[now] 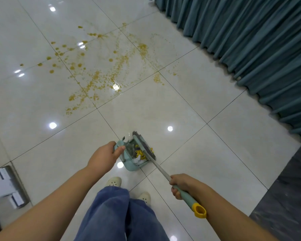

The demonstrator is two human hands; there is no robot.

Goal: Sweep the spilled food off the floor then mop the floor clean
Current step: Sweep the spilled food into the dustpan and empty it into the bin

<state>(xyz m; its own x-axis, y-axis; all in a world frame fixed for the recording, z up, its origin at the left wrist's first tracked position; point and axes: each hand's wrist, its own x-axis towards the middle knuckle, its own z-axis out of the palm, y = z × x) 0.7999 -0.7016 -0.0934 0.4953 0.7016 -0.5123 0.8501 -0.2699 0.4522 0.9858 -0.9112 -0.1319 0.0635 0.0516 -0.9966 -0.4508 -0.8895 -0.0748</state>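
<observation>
Sweep step near done — left hand [103, 156] clamped on dustpan [135, 159] handle, right hand [180, 184] gripping broom [147, 150] over the loaded pan at 6 o'clock; stains [97, 66] at 11 o'clock likely call for mopping next.

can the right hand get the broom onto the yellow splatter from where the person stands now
Probably not without stepping forward. The right hand grips the broom, its head at the dustpan; the splatter lies well beyond, though bare floor leaves the way open.
</observation>
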